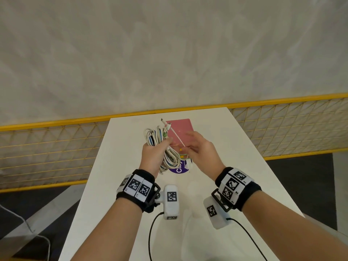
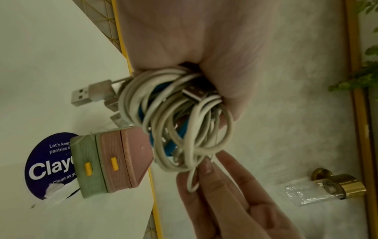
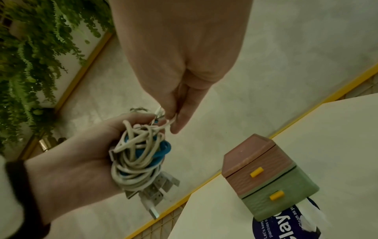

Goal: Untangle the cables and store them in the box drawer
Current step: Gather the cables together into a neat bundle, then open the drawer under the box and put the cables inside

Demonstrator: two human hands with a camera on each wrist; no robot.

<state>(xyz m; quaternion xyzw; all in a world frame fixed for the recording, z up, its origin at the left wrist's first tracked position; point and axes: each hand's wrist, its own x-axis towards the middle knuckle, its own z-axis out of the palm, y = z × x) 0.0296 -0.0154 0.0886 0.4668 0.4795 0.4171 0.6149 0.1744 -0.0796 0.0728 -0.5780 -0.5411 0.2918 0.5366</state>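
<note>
A person's two forearms reach forward over a white table (image 1: 235,147), each wrist wearing a black band with black-and-white square markers.

On the left, the left hand (image 1: 152,155) is raised above the table with its palm turned inward, fingers curled tightly around a tangled bundle of cables (image 1: 160,146). The bundle is mostly white cords with one blue cord wound through it. Loops stick out above and below the fist, and several metal USB plugs (image 3: 157,190) hang from the lower end.

To the right, the right hand (image 1: 199,149) is held just beside the bundle at about the same height. Its thumb and fingertips (image 3: 174,118) pinch a single white cord where it leaves the top of the tangle; the remaining fingers extend loosely forward.

Below and between the hands, on the table, stands a small house-shaped drawer box (image 3: 266,174) with a pink upper drawer, a green lower drawer and yellow handles. Both drawers are closed. The box sits partly on a round dark blue sticker (image 2: 47,161) with white lettering.
</note>
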